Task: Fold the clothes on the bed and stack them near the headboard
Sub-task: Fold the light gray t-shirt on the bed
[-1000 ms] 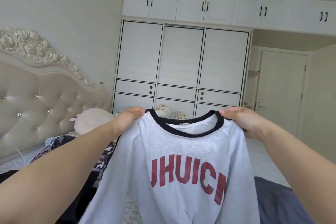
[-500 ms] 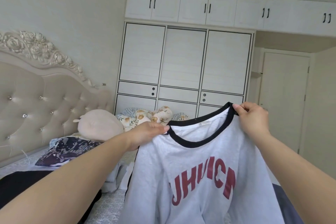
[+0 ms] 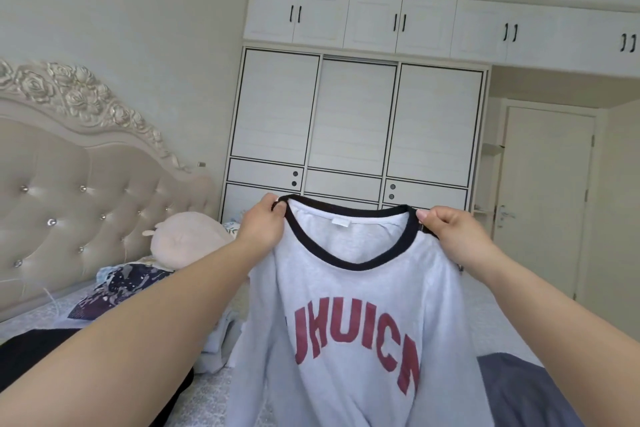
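A light grey shirt [image 3: 360, 291] with a black collar and red letters hangs in the air in front of me, above the bed [image 3: 214, 395]. My left hand [image 3: 263, 229] pinches its left shoulder by the collar. My right hand [image 3: 450, 236] pinches the right shoulder by the collar. The shirt's lower part drops out of view at the bottom. The tufted headboard [image 3: 69, 204] stands at the left. A dark patterned garment [image 3: 117, 288] and pale folded cloth [image 3: 218, 340] lie on the bed near it.
A beige plush pillow [image 3: 187, 239] rests by the headboard. A black garment [image 3: 27, 354] lies at the lower left and a dark grey one [image 3: 512, 388] at the lower right. A white wardrobe [image 3: 356, 121] fills the far wall, with a door [image 3: 543, 198] to its right.
The shirt was tilted, with my right hand higher than my left; now both hands hold the shoulders level and the shirt hangs straight, facing me.
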